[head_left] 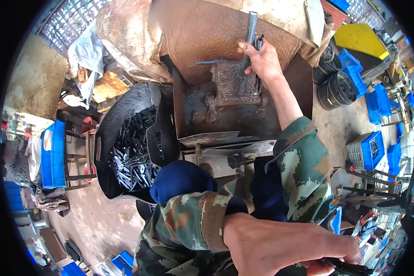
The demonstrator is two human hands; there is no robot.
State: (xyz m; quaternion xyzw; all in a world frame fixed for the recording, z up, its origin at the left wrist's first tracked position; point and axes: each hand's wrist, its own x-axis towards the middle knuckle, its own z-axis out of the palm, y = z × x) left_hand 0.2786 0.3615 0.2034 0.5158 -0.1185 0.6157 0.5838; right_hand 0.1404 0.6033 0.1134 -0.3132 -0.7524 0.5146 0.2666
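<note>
Grips grey bar (251, 28) in right hand (264, 60) near block's (232, 85) far-right corner and dark strips (354, 268) in left hand (292, 244), apparently positioning, next needing steadiness.

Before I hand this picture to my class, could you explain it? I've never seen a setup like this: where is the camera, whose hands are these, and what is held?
There is no robot here: a person works bare-handed. The one picture comes from a fisheye camera worn on the head, looking down, so straight edges bend near the rim.

The right hand reaches up to a rough, crusted block standing in a rusty metal box. Beside that hand are an upright grey rod and slender dark pieces; its exact grip is hard to tell.

The left hand, lower down, points rightward and holds something dark, partly hidden.

Left of the box, a black tub holds many dark, narrow pieces.
</note>
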